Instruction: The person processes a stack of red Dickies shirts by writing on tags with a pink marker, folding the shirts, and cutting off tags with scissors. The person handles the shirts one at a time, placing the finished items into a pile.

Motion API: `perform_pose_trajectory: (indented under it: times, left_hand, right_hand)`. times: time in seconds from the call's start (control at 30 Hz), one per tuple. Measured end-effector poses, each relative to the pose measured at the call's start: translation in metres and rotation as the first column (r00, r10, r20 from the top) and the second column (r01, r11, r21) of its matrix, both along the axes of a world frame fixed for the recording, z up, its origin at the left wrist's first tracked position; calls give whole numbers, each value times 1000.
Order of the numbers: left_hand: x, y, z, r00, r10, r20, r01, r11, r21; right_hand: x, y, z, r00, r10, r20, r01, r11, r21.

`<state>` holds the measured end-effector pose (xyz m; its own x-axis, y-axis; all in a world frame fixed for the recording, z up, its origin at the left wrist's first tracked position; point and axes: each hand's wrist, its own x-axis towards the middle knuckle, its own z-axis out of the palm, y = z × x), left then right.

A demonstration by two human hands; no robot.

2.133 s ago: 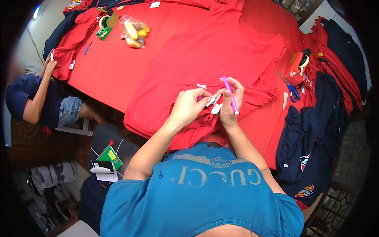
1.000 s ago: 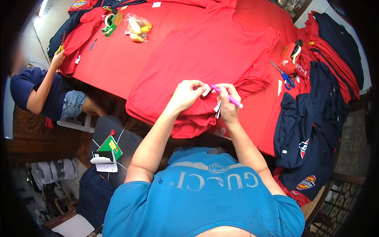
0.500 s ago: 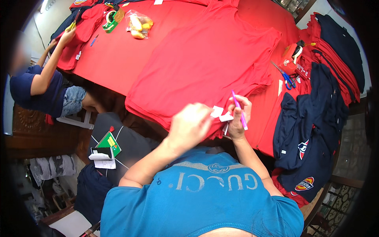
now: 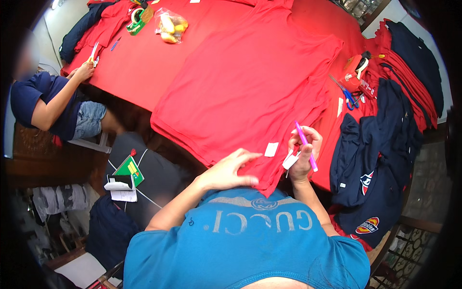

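The shirt (image 4: 250, 91) is a thin, soft red knit, laid flat along the near side of the tabletop (image 4: 144, 72), with shallow creases running its length and several layers of edge showing at its left side. The tabletop is a smoother red, almost the same shade. A small white rectangular label (image 4: 271, 149) lies flat on the shirt near its closest corner, which narrows to a point and hangs toward the person's chest. The left hand (image 4: 226, 173) comes in from the lower left, its thumb and fingers spread wide and nothing gripped between them, over the shirt's near edge; whether it touches the cloth I cannot tell. The right hand (image 4: 301, 167) is turned up with curled fingers, holding a slim magenta pen (image 4: 306, 146) slantwise across it, and white slips (image 4: 290, 160) stick out on its left, close to the label. Right of the shirt lie blue-handled scissors (image 4: 350, 98) and crumpled navy clothes (image 4: 380, 135) of heavier-looking cloth. Farther off are a clear, wrinkled plastic bag (image 4: 171, 26) with rounded yellow things inside and a green tape dispenser (image 4: 138, 24). At far left, a co-worker (image 4: 48, 101) holds yellow-handled scissors (image 4: 94, 53), blades up.
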<state>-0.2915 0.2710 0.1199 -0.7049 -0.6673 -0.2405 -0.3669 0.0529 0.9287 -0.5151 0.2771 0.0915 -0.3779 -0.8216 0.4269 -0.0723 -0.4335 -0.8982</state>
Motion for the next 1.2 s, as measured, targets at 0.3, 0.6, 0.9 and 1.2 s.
perform_pose_trajectory:
  times: [0.3, 0.6, 0.9, 1.2]
  left_hand:
    - [-47, -14, 18, 986, 168, -14, -168, 970, -177]
    - [-38, -24, -17, 847, 415, -333, -218, 841, 495]
    - [-36, -20, -11, 744, 510, -431, -217, 795, 566]
    - [-44, -30, -17, 779, 519, -352, -442, 853, 278]
  right_hand:
    - [5, 0, 0, 1000, 11, 16, -11, 1000, -4]
    - [11, 2, 9, 995, 62, 74, -63, 998, 17]
    - [6, 11, 8, 992, 84, 91, -86, 996, 18]
    - [-1, 16, 14, 974, 227, -25, -223, 968, 111]
